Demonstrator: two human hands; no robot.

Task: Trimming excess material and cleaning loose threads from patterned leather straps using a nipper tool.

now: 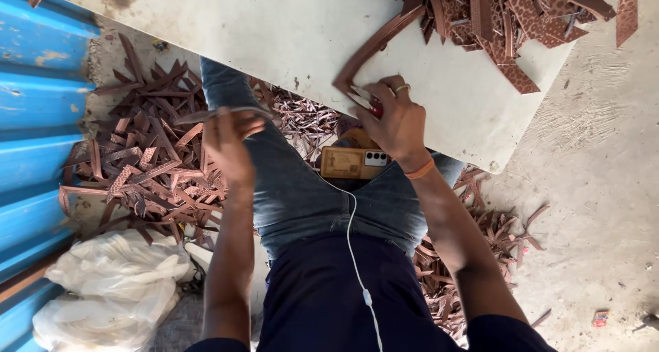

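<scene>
Concrete floor (604, 187), dusty and strewn with offcuts, lay beneath a pale, scuffed work board (274, 29) that spanned the seated person's knees; a blue corrugated wall (34, 118) closed the left side.

Stock, largest first:
- Heap of brown patterned strips (147, 166) on the ground at the person's left, apparently finished or discarded pieces; the larger share of the material lay here.
- Smaller pile of like strips (522, 15) on the board's far right corner, seemingly unworked stock.
- Scatter of trimmings (473, 242) on the floor at the right.
- Crumpled white plastic bag (110, 290), lower left; contents could not be told.
- Phone (355, 163) in a tan case on the lap, a white earphone cable (353, 242) running from it.

Hands:
- Right hand (392, 118) clenched around a small red-handled tool (375, 109), pressing on a folded brown strip (371, 50) at the board's near edge.
- Left hand (230, 142), raised over the left knee, pinched a thin strip (220, 111), blurred.
</scene>
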